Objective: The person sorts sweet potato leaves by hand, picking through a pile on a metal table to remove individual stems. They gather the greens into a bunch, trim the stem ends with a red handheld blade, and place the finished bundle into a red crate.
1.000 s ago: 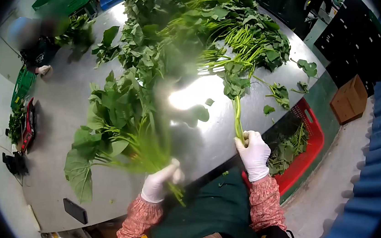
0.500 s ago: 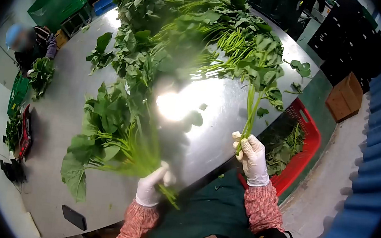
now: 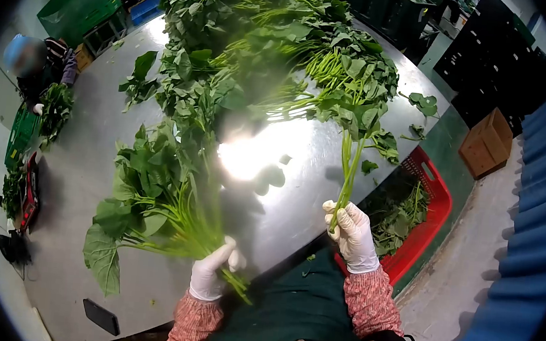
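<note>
Wearing a white glove, my left hand point(image 3: 216, 269) is closed round the stems of a large bunch of leafy greens point(image 3: 146, 191), whose leaves fan out to the left above the metal table. My right hand point(image 3: 351, 234), also gloved, grips a few long green stems point(image 3: 348, 171) held nearly upright, their leafy tops overlapping the edge of the pile. A big heap of leafy greens point(image 3: 231, 55) covers the far part of the table, stems showing among the leaves. Glare blurs part of the heap and the tabletop between my hands.
A red crate point(image 3: 436, 212) of loose greens stands beside the table at right. Behind it is a cardboard box point(image 3: 486, 144). A phone point(image 3: 101, 316) lies near the table's front edge. At far left, a person point(image 3: 49, 70) in a blue cap holds greens point(image 3: 55, 113).
Both hands keep their grip on the greens. My right hand has shifted slightly down and left with its stems, while the whole view has moved a little.
</note>
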Demonstrator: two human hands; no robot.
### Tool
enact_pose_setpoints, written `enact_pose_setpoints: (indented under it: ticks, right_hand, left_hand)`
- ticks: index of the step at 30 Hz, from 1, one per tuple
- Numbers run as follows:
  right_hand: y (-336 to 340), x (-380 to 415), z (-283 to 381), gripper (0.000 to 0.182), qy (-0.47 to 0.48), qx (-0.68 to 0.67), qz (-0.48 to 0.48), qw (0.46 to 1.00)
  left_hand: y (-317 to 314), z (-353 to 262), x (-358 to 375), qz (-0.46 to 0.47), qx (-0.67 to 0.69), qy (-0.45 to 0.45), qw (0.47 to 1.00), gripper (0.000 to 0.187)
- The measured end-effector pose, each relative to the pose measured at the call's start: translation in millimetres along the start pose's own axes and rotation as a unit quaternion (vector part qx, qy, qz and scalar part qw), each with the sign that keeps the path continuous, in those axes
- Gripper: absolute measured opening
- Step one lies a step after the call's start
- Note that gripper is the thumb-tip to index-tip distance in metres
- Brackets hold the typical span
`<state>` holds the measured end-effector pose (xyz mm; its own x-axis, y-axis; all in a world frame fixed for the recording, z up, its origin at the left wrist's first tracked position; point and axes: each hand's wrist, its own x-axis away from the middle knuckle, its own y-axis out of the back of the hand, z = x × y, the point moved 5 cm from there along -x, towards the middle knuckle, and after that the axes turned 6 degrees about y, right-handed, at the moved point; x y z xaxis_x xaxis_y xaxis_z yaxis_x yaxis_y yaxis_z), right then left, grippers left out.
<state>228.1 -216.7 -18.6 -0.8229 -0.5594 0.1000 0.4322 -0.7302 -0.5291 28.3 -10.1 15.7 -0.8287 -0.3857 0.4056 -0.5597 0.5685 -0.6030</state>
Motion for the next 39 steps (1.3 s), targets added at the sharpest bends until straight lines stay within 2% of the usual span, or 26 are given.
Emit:
enact_pose_setpoints:
  ticks: [4,7,10,14,15,22,27,29,30,31,33,36,38,39]
  right_hand:
    - [-1,1,0,0.025,0.003,0.020,-0.018,1.000]
    - [-15,3,12,0.022,0.010,0.151,-0.025,0.988]
    - [-22,7,9,0.020,0.002,0.220,-0.044,0.975]
    - [-20,6,-6,0.027,0.057,0.287,-0.047,0.955]
    - [-20,5,-9,0.029,0.037,0.250,-0.047,0.966]
    - [-24,9,-14,0.016,-0.070,0.265,0.015,0.962]
    - [-57,20,-6,0.013,-0.090,0.233,0.082,0.965]
    - [-71,24,-15,0.012,-0.051,0.276,0.136,0.950]
    - [-80,26,-17,0.012,-0.037,0.306,0.163,0.937]
    - [-89,27,-19,0.013,0.010,0.369,0.196,0.909]
    - [-102,29,-17,0.015,0.034,0.399,0.203,0.894]
    - [-114,31,-9,0.017,0.105,0.439,0.212,0.867]
    - [-119,35,-6,0.018,0.135,0.478,0.224,0.839]
    - [-120,36,-5,0.018,0.132,0.475,0.218,0.842]
  left_hand:
    - [1,0,0,-0.004,-0.006,-0.001,1.000,0.011]
    - [1,0,0,-0.011,-0.012,-0.006,1.000,0.012]
    - [0,1,-2,-0.024,-0.022,-0.014,0.999,0.013]
    - [2,1,-4,-0.019,-0.031,-0.010,0.999,0.013]
    - [2,2,-4,-0.019,-0.024,-0.006,0.999,0.013]
    - [3,2,-5,-0.050,-0.034,-0.004,0.998,0.012]
    - [-1,13,-9,-0.077,-0.005,0.039,0.996,0.016]
    - [0,24,-10,-0.035,0.041,0.065,0.996,0.024]
    - [-4,23,-10,-0.011,0.006,0.066,0.998,0.028]
    - [-11,22,-9,0.008,0.010,0.049,0.999,0.027]
    - [-16,19,-9,0.051,0.019,0.039,0.998,0.024]
    - [-16,13,-4,-0.027,-0.010,0.058,0.998,0.023]
    - [-17,15,-1,-0.039,0.016,0.069,0.997,0.022]
    - [-17,16,-1,-0.037,0.020,0.076,0.996,0.022]
